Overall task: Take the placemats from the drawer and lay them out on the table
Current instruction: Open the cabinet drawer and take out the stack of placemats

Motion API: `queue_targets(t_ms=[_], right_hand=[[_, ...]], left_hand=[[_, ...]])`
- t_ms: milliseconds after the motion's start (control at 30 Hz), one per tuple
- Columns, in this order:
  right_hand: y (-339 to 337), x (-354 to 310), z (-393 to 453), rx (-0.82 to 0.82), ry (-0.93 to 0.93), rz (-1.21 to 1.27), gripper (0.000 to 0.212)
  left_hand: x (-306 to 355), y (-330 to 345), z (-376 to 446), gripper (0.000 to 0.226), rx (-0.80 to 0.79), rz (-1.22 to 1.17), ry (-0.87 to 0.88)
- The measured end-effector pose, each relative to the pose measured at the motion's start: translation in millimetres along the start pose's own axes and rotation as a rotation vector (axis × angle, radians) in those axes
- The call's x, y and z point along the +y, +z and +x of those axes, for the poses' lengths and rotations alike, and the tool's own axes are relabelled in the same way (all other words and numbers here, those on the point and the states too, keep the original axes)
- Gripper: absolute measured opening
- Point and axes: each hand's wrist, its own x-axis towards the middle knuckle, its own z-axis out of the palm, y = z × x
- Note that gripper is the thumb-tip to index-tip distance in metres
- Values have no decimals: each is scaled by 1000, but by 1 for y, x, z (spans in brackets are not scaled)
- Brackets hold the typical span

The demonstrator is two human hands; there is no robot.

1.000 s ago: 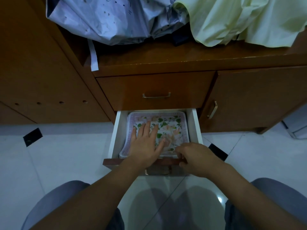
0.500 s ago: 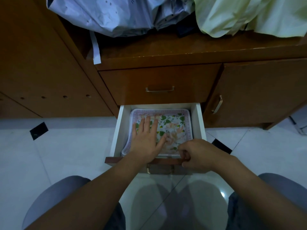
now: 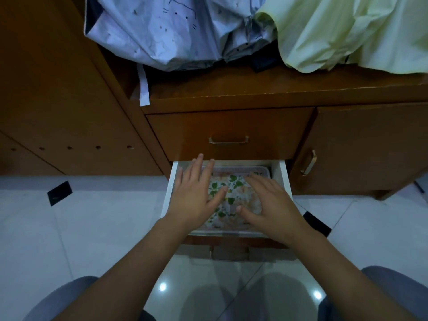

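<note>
in the open drawer (image 3: 171, 181), both hands, left (image 3: 194, 195) and right (image 3: 271, 205), lie flat, fingers spread, on the placemats (image 3: 228, 188).

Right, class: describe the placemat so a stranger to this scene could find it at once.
Start at the wooden cabinet and drop to its open lower drawer, white inside. The placemat lies flat there, under the left hand and right hand. It alone is patterned: green leaves and pinkish blossoms.

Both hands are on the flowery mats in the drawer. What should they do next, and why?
Probably curl the fingers under the placemats' edges and lift. The left hand and right hand lie flat on top with straight fingers, gripping nothing, and the mats are in the open drawer.
</note>
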Motion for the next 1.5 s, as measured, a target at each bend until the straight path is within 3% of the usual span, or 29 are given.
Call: queue_targets(t_ms=[400,600,867,1200,1500], right_hand=[[-18,15,5,129,163,-63,82],[-16,12,-5,172,148,-87,83],[-10,4,-17,122,141,-60,88],[2,0,-6,107,104,-57,82],[10,-7,8,92,79,-50,85]], left_hand=[[-7,-13,10,79,-43,-21,-64],[10,-20,-6,80,-79,1,5],[10,-32,-32,83,-87,-27,-99],[6,-12,-21,86,-166,28,-95],[6,-25,-14,84,-144,-75,-85]])
